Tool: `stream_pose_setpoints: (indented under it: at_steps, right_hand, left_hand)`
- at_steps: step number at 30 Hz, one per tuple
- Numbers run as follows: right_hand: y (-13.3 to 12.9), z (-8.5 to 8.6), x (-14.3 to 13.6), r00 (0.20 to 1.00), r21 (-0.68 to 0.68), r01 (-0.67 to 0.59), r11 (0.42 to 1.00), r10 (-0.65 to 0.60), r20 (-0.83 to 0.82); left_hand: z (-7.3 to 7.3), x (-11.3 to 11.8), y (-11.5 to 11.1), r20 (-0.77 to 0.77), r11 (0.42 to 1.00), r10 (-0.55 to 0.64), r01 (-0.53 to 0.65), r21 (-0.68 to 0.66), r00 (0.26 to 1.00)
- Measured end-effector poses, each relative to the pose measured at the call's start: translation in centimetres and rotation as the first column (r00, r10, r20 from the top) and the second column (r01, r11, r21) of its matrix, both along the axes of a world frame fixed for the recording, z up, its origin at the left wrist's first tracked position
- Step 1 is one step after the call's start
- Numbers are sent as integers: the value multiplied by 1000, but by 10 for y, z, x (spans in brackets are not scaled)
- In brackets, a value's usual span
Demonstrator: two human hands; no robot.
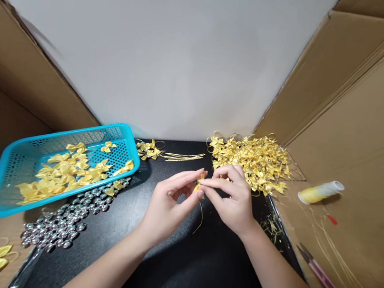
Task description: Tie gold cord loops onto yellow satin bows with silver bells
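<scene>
Over the middle of the black work surface [172, 276], my two hands meet around one small yellow ribbon bow [197, 189]. My left hand [170, 203] pinches the bow between thumb and fingers. From the other side, the thumb and index finger of my right hand [232, 198] close on the bow's middle. A thin gold cord [201, 217] dangles below it. Fingers cover most of the bow, so I cannot make out whether a bell is on it. Just beyond my right hand lies a large heap of corded yellow bows [251, 157].
At left, a blue plastic basket [3, 173] holds loose yellow bows, with silver bells [60, 225] spread beside it. Cut gold cords [185, 156] lie at the back. On the right are a thread spool [321, 191] and pink-handled snips [326, 279]. Cardboard walls [372, 94] flank both sides.
</scene>
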State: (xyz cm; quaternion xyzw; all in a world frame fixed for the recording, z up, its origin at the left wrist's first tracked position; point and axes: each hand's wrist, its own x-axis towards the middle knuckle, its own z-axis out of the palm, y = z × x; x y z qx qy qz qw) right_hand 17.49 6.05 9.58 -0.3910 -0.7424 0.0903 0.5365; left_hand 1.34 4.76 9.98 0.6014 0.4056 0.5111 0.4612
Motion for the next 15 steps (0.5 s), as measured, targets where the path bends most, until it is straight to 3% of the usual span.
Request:
stream_pose_setpoints:
  at_steps: [4,7,11,15]
  right_hand:
    - [4,-9,-3,999,-30,-28,999,27,-34]
    - [4,-8,3,977,-36,-17,999,9,-213]
    - [2,16,29,839,42,39,998,-10,-543]
    - [0,42,54,743,152,120,981,13,-669]
  left_hand:
    - [-10,-1,9,-41,999,1,-3,-47,999]
    - [-25,-4,21,-152,996,7,-20,-83,988]
    - [-50,-9,40,-411,994,26,-66,-82,911]
    - [-67,-11,51,-490,994,4,-58,-96,872]
